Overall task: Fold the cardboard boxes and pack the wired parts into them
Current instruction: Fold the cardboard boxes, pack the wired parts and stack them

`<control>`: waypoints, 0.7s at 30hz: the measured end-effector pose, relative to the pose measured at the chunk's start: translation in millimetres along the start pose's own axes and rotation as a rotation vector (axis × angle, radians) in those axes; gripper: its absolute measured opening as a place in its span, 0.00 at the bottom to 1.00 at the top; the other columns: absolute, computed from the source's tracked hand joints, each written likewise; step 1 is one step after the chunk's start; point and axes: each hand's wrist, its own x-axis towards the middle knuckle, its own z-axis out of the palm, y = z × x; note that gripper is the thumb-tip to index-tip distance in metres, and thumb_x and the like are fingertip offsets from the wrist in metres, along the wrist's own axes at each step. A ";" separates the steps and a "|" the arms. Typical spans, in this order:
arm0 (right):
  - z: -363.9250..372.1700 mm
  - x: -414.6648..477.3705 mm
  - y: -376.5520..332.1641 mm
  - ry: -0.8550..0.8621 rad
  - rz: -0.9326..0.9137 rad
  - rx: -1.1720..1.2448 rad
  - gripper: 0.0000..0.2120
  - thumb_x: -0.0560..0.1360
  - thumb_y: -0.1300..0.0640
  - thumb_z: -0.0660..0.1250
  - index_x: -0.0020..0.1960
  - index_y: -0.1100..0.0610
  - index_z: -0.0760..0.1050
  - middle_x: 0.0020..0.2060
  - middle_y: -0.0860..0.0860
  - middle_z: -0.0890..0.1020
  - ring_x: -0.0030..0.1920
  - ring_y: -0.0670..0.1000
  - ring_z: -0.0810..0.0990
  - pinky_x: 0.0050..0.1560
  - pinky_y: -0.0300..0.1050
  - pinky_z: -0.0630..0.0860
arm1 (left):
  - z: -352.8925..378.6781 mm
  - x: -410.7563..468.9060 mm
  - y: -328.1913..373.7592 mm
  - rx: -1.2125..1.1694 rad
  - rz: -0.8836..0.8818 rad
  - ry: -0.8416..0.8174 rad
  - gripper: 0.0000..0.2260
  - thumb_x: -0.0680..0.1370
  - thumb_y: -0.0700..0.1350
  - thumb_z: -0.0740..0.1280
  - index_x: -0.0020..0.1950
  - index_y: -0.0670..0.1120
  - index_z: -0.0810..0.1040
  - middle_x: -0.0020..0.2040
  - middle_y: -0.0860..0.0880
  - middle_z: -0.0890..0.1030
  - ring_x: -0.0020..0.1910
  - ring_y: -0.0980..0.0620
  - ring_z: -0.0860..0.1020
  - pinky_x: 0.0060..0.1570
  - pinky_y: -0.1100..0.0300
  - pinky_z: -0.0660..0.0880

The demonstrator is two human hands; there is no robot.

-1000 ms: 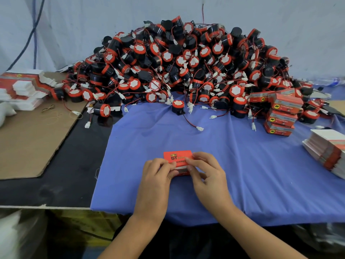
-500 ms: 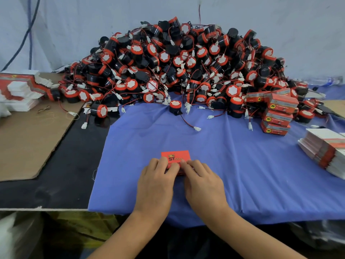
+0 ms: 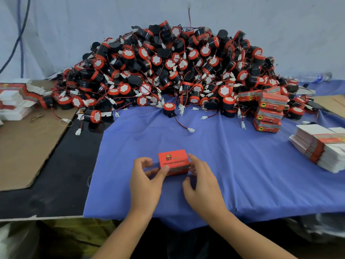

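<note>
A small orange cardboard box [image 3: 174, 160] with dark lettering stands closed on the blue cloth [image 3: 233, 165] near the front. My left hand [image 3: 147, 181] holds its left end, thumb on the front edge, fingers curled beside it. My right hand [image 3: 202, 186] touches the box's right side with its fingers. Behind, a large heap of black and orange wired parts [image 3: 173, 71] fills the back of the table. One loose part [image 3: 169, 109] lies just in front of the heap.
Three packed orange boxes [image 3: 268, 114] are stacked at the right. Flat box blanks [image 3: 321, 146] lie in a pile at the far right, more blanks [image 3: 15, 98] at the far left. A brown cardboard sheet [image 3: 24, 146] covers the left of the black table.
The box has risen from under my fingers into full view. Both hands have slid from its top to its two ends, spreading slightly apart.
</note>
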 end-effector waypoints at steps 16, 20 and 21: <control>-113.2 65.0 63.9 0.579 0.506 0.192 0.22 0.75 0.64 0.66 0.66 0.51 0.78 0.59 0.49 0.81 0.55 0.46 0.79 0.52 0.35 0.72 | 181.3 -4.6 68.5 -0.199 -0.012 -0.612 0.18 0.81 0.35 0.66 0.68 0.50 0.77 0.65 0.52 0.81 0.64 0.60 0.79 0.67 0.63 0.73; -133.5 90.3 98.4 0.479 0.618 0.073 0.12 0.74 0.63 0.66 0.55 0.53 0.78 0.51 0.52 0.81 0.51 0.54 0.78 0.47 0.46 0.68 | 233.4 5.0 67.2 -0.191 -0.064 -0.775 0.20 0.80 0.33 0.63 0.69 0.49 0.77 0.67 0.49 0.80 0.66 0.54 0.78 0.70 0.54 0.73; -135.4 96.7 104.9 0.461 0.623 0.066 0.11 0.73 0.63 0.66 0.54 0.53 0.78 0.48 0.50 0.82 0.51 0.56 0.79 0.47 0.46 0.68 | 243.4 11.0 66.0 -0.187 -0.070 -0.779 0.21 0.80 0.31 0.62 0.69 0.49 0.77 0.67 0.49 0.80 0.66 0.54 0.78 0.70 0.54 0.73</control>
